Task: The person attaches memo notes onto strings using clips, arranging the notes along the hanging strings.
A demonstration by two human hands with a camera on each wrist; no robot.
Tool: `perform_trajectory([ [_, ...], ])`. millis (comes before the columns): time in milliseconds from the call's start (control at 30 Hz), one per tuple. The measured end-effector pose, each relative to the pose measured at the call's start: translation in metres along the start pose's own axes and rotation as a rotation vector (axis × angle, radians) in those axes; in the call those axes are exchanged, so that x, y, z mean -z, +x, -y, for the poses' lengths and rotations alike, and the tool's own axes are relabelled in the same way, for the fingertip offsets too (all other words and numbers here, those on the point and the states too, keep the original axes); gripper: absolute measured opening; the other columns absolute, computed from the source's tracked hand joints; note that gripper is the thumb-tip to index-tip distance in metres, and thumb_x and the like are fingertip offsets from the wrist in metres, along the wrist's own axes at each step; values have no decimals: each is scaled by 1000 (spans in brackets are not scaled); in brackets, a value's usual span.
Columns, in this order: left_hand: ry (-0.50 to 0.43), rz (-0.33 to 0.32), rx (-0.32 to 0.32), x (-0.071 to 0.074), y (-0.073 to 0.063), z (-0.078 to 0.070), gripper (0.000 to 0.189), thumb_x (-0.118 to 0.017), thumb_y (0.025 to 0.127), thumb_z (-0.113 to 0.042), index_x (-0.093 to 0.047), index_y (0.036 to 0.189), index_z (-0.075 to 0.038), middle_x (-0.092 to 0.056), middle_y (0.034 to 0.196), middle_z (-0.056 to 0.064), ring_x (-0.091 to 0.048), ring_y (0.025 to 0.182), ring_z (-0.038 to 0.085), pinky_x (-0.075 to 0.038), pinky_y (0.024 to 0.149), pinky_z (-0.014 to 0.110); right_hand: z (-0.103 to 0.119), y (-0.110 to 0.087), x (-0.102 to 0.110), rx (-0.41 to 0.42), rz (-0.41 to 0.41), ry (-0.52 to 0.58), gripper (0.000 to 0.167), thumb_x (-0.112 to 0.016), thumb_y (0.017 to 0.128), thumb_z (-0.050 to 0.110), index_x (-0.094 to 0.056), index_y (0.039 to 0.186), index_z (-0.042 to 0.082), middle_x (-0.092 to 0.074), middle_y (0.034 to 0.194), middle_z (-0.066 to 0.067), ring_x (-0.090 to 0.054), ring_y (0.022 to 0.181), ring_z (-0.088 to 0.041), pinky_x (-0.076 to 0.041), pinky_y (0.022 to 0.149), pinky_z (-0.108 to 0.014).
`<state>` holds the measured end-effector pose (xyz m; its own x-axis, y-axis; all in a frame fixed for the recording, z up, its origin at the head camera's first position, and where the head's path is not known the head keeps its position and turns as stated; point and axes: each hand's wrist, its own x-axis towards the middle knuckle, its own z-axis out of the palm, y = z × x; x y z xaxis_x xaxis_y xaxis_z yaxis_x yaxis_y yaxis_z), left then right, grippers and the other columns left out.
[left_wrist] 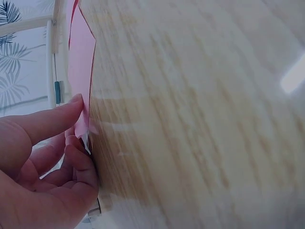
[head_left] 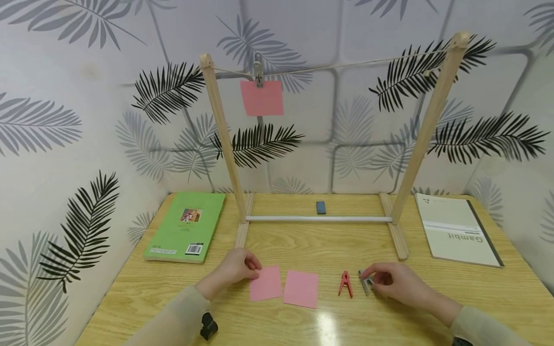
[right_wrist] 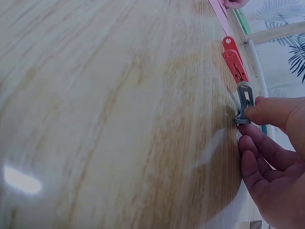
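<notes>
Two square pink paper notes lie side by side on the table. My left hand [head_left: 239,267] pinches the upper left corner of the left note [head_left: 266,283], its thumb on top in the left wrist view. My right hand [head_left: 396,284] holds a grey clothespin [right_wrist: 244,102] between thumb and index finger, low at the tabletop. Just left of it lies a red clothespin [head_left: 345,284], legs toward me. The right note [head_left: 300,289] lies between the two hands. A third pink note [head_left: 265,100] hangs from a string, held by a grey clothespin [head_left: 258,72].
A wooden frame with two posts [head_left: 426,134] carries the string [head_left: 342,65]; a white rod [head_left: 294,218] joins its feet. Behind the rod lies a small blue block [head_left: 321,207]. A green book [head_left: 186,228] lies at left, a white notebook [head_left: 456,230] at right.
</notes>
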<state>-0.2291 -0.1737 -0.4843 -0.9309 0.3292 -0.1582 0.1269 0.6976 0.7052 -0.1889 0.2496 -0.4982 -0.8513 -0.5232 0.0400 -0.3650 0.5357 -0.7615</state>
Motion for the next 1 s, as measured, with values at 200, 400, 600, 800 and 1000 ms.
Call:
perform_trajectory([
  [200, -6, -9, 20, -3, 2, 2, 17, -82, 77, -1, -72, 90, -3, -61, 73, 0, -53, 67, 10, -46, 59, 22, -2, 0, 1, -33, -9, 5, 23, -66, 90, 1, -72, 109, 12, -65, 81, 3, -54, 63, 0, -50, 54, -23],
  [400, -37, -1, 49, 0, 3, 6, 12, -82, 78, -4, -75, 88, -3, -64, 75, 0, -54, 69, 9, -47, 61, 21, -4, 1, 3, -38, -40, -9, 22, -67, 88, -1, -71, 108, 9, -65, 81, 3, -56, 65, 1, -51, 55, -23],
  [600, -32, 23, 59, 11, 2, 12, 12, -79, 83, -12, -76, 91, -3, -69, 82, 1, -55, 74, 10, -48, 66, 23, -5, 0, 6, -82, -54, 6, 24, -65, 88, -4, -70, 109, 5, -67, 84, -1, -58, 64, -2, -52, 52, -24],
  [800, -58, 15, 72, 22, 3, 12, 15, -76, 86, -15, -76, 93, -2, -71, 90, 4, -54, 78, 12, -47, 68, 25, -4, -1, 11, -144, -54, 72, 24, -63, 92, -2, -67, 115, 2, -65, 87, -6, -62, 68, -5, -55, 54, -26],
  [1000, -69, 21, 103, 30, 6, 8, 16, -75, 88, -16, -77, 95, -2, -71, 93, 5, -56, 81, 12, -48, 69, 25, -2, 1, 19, -174, -42, 187, 31, -59, 94, -5, -59, 125, -5, -63, 87, -12, -65, 67, -11, -57, 57, -28],
])
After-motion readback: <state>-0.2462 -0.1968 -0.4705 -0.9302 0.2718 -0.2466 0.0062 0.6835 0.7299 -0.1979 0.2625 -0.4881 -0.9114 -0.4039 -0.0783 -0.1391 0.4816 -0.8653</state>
